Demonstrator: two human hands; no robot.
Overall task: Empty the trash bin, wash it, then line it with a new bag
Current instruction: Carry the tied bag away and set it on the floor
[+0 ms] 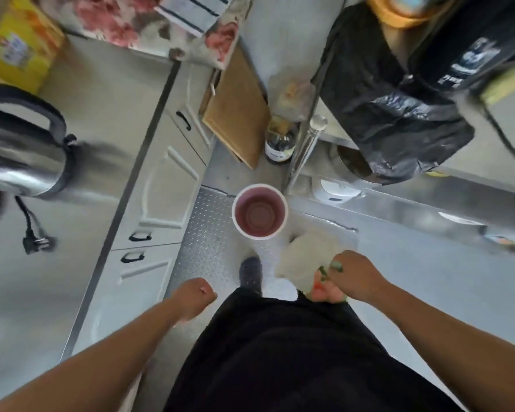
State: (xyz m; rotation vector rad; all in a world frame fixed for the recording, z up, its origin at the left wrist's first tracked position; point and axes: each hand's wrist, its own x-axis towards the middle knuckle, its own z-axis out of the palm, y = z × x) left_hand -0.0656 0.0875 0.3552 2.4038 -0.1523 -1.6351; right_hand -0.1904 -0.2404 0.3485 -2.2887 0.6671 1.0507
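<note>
Bin [260, 211] stands bare and unlined on the floor, centre-far. Left hand [195, 294] curled, empty; right hand [344, 278] pinches greenish scraps [336, 266]. We should bend and grasp the rim firmly.

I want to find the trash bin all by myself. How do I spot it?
Look down at the strip of bumpy metal floor plate between the white cupboard doors and the steel shelf rack. The small round pink plastic trash bin with a white rim stands there, near a dark bottle and a brown board. It is the only open, round, pink thing, with no bag inside.
</note>
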